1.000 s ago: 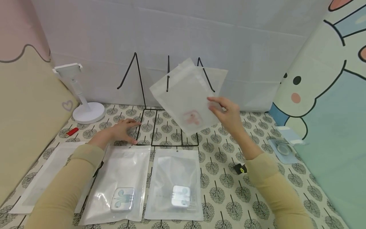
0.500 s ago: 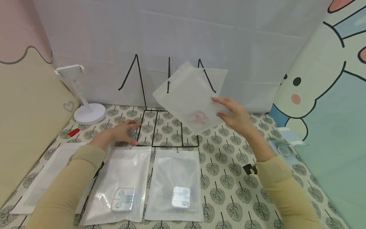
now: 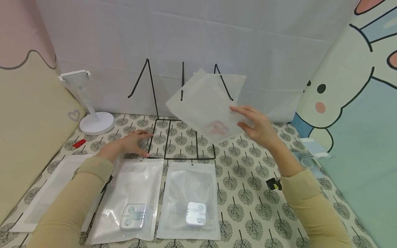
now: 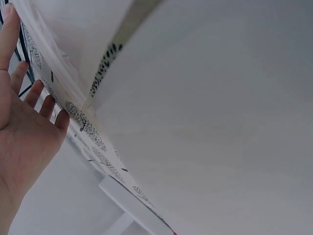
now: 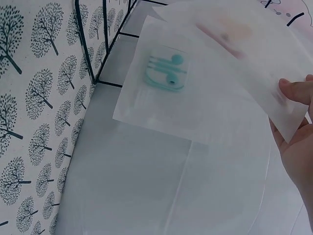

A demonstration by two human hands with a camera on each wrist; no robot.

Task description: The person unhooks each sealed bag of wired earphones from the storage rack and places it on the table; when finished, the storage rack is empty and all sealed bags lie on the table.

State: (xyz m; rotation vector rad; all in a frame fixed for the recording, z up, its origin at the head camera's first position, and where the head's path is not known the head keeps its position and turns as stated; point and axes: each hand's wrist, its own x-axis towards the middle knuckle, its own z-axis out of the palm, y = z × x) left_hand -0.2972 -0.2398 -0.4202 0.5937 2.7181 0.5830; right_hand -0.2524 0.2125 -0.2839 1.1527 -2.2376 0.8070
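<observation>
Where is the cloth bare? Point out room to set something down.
Widest: the cloth between the rightmost bag and right sleeve. Smaller: between stand and rack, beyond the left hand. Crowded: front left, two more bags under and beside the left sleeve.

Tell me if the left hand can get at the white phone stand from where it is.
Probably yes: the left hand, at the black wire rack, appears to hold nothing, and only tree-patterned tablecloth shows between it and the white phone stand.

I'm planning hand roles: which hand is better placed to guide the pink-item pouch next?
Probably the right hand: it pinches the pink-item pouch near the hooks, while the left hand is lower, at the rack's base.
</observation>
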